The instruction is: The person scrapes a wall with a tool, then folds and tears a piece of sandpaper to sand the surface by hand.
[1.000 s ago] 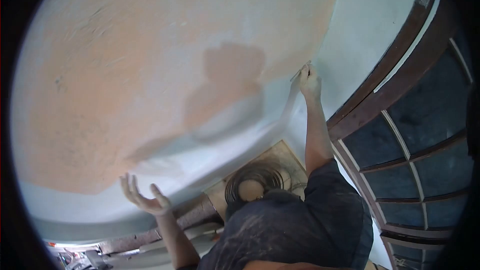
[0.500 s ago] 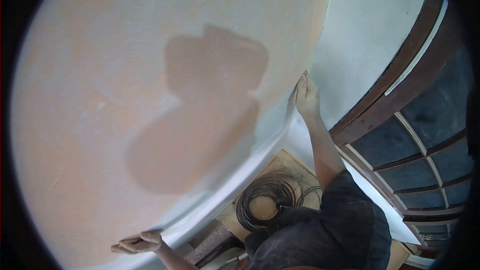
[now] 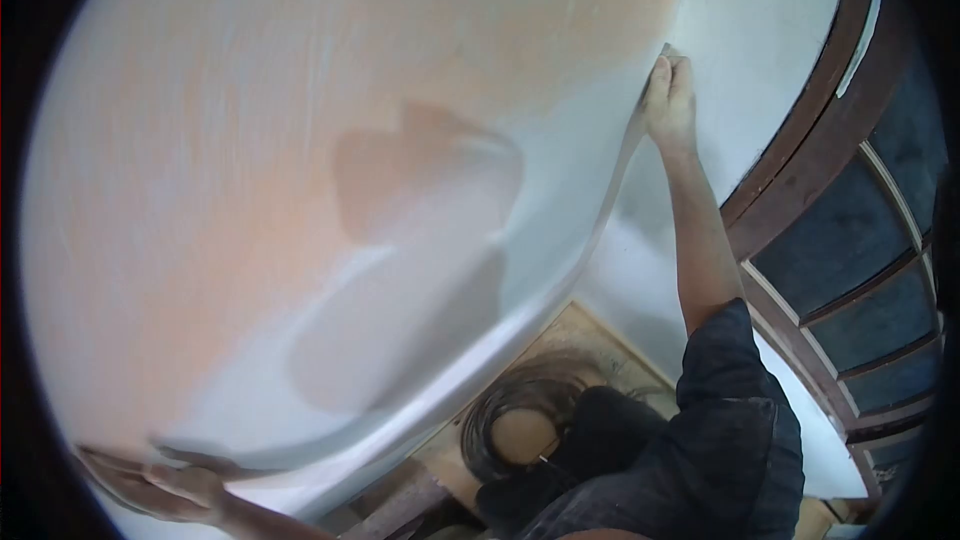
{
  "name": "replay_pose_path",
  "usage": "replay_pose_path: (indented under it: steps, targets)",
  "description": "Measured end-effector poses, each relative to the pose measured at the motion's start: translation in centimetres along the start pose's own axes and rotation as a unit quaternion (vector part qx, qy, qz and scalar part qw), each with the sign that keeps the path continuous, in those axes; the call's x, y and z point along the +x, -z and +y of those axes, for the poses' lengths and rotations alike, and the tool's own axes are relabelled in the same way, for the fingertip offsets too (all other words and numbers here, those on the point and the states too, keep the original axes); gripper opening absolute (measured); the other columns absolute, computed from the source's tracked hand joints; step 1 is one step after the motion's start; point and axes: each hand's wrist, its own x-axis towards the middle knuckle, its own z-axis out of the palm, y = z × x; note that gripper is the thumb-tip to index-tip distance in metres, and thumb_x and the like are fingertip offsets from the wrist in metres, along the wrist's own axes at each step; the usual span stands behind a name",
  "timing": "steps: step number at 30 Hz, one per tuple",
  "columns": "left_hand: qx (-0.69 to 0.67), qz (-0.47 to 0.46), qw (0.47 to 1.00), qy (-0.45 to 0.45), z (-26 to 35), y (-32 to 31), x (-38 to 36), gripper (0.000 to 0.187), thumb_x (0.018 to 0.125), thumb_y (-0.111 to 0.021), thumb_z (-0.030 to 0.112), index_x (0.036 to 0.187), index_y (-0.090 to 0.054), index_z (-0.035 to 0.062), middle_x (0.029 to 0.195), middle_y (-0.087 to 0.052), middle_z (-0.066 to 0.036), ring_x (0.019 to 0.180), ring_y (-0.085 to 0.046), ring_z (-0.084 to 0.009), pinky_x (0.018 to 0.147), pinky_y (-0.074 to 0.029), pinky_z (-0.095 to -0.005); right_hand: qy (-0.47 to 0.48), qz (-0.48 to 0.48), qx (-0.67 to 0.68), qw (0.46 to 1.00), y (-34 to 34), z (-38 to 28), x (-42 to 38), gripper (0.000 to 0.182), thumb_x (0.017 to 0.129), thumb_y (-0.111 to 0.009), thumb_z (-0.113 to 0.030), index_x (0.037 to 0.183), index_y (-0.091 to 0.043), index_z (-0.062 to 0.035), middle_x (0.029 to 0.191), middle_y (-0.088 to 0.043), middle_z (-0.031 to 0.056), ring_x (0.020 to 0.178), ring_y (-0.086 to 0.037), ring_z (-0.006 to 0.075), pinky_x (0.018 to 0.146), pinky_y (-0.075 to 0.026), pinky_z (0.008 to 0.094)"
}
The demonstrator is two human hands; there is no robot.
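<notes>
A large pale sheet [image 3: 430, 380] that looks like wallpaper spreads across most of the view, peach toward the left and whiter near its lower right edge. That edge stands away in a curved band. My right hand [image 3: 672, 100] is closed on the sheet's edge at the upper right, arm stretched upward. At the lower left, my left hand [image 3: 180, 488] touches the sheet near its lower edge with fingers stretched out. The fingertips there are dim and partly lost in shadow.
A coil of dark cable [image 3: 490, 430] lies on a tan board [image 3: 570, 340] below. White wall [image 3: 760, 50] runs to the right of the sheet. Beyond it are a dark wooden frame [image 3: 800, 175] and a glazed door [image 3: 840, 240]. A shadow falls across the sheet.
My right hand has moved up and right along with the sheet's edge. My left hand has shifted left. The whiter area of the sheet has widened.
</notes>
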Motion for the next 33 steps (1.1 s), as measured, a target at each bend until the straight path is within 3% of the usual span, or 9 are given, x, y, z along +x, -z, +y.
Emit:
replay_pose_path:
  steps: [2, 5, 10, 17, 18, 19, 21, 26, 33]
  targets:
    - [0.005, -0.003, 1.0, 0.016, -2.8, 0.0, -2.8, 0.068, 0.113, -0.031, 0.049, 0.155, -0.047, -0.001, 0.159, -0.049, -0.022, 0.148, -0.046, -0.039, 0.122, -0.04, -0.0514, -0.074, 0.028, 0.17, 0.982, -0.2, 0.0, 0.5, 0.025, 0.11, -0.057, -0.025, 0.102, -0.06, -0.0012, 0.079, -0.064, 0.0072, 0.067, -0.059, 0.0139, 0.065, -0.05, 0.0338]
    - [-0.109, -0.03, 0.964, 0.24, -4.9, -0.3, -5.6, 0.07, 0.112, -0.035, 0.054, 0.154, -0.05, -0.001, 0.157, -0.052, -0.022, 0.144, -0.052, -0.0348, 0.12, -0.042, -0.0459, 0.073, 0.119, 0.017, 0.99, -0.2, -2.1, 0.6, 0.025, 0.106, -0.065, -0.026, 0.104, -0.067, -0.0016, 0.085, -0.068, 0.0056, 0.072, -0.058, 0.014, 0.068, -0.049, 0.0332]
    - [-0.036, 0.045, 0.998, 0.007, 1.3, -0.6, 0.0, 0.087, 0.106, -0.03, 0.072, 0.155, -0.049, 0.0023, 0.165, -0.038, -0.027, 0.151, -0.037, -0.0468, 0.12, -0.035, -0.0678, 0.038, 0.136, 0.152, 0.978, -2.1, 1.7, 1.1, 0.023, 0.102, -0.071, -0.025, 0.106, -0.073, -0.0026, 0.09, -0.07, 0.0043, 0.078, -0.06, 0.0142, 0.074, -0.049, 0.031]
    - [0.246, 0.078, 0.961, -0.097, -3.0, -4.3, -1.5, 0.062, 0.107, -0.045, 0.057, 0.151, -0.056, 0.0158, 0.156, -0.055, -0.015, 0.14, -0.055, -0.037, 0.117, -0.041, -0.0542, 0.034, 0.084, 0.254, 0.963, -1.5, 2.3, 2.2, 0.019, 0.098, -0.077, -0.018, 0.105, -0.076, -0.0012, 0.095, -0.074, 0.003, 0.083, -0.06, 0.0109, 0.077, -0.049, 0.0281]
    - [0.255, 0.144, 0.948, -0.122, -1.2, -3.2, -1.2, 0.047, 0.105, -0.059, 0.033, 0.15, -0.059, 0.0212, 0.159, -0.053, -0.009, 0.147, -0.048, -0.0331, 0.122, -0.038, -0.0479, 0.047, 0.088, 0.275, 0.956, -1.5, 0.4, 1.6, 0.019, 0.098, -0.077, -0.018, 0.105, -0.076, -0.0012, 0.095, -0.074, 0.003, 0.083, -0.06, 0.0109, 0.077, -0.049, 0.0281]
    - [0.0, -0.068, 0.983, 0.173, 4.6, 1.3, -0.3, 0.106, 0.094, -0.052, 0.08, 0.171, -0.017, 0.0163, 0.178, -0.012, -0.012, 0.164, -0.004, -0.0387, 0.131, -0.003, -0.0587, 0.078, 0.078, 0.238, 0.965, -1.3, -1.5, 0.3, 0.018, 0.097, -0.078, -0.018, 0.106, -0.078, -0.0027, 0.095, -0.075, 0.0035, 0.085, -0.062, 0.0114, 0.078, -0.05, 0.0277]
    - [0.101, 0.182, 0.978, -0.02, 0.3, -2.0, -0.9, 0.049, 0.108, -0.051, 0.044, 0.152, -0.058, 0.0221, 0.16, -0.051, -0.008, 0.149, -0.046, -0.033, 0.123, -0.035, -0.0481, 0.189, 0.072, 0.204, 0.958, -2.2, -6.5, -0.4, 0.017, 0.096, -0.078, -0.016, 0.109, -0.081, -0.0058, 0.097, -0.077, 0.0049, 0.086, -0.064, 0.0126, 0.078, -0.05, 0.0275]
    - [0.016, 0.172, 0.985, -0.006, 0.1, -1.0, -1.1, 0.059, 0.106, -0.048, 0.058, 0.149, -0.059, 0.0177, 0.152, -0.059, -0.013, 0.144, -0.051, -0.0334, 0.122, -0.034, -0.0485, 0.319, -0.134, 0.377, 0.859, -4.1, -27.6, -7.7, 0.022, 0.094, -0.074, -0.005, 0.114, -0.082, -0.0071, 0.099, -0.078, 0.0086, 0.095, -0.069, 0.018, 0.085, -0.055, 0.0313]
    - [0.07, 0.166, 0.984, -0.014, -4.2, 3.5, -2.5, 0.053, 0.108, -0.05, 0.048, 0.154, -0.054, 0.021, 0.155, -0.056, -0.008, 0.146, -0.048, -0.0294, 0.123, -0.031, -0.0482, 0.531, 0.053, 0.197, 0.822, -6.4, -40.6, -10.5, 0.013, 0.082, -0.084, -0.034, 0.094, -0.086, -0.0274, 0.084, -0.071, -0.003, 0.087, -0.062, 0.0231, 0.084, -0.048, 0.0394]
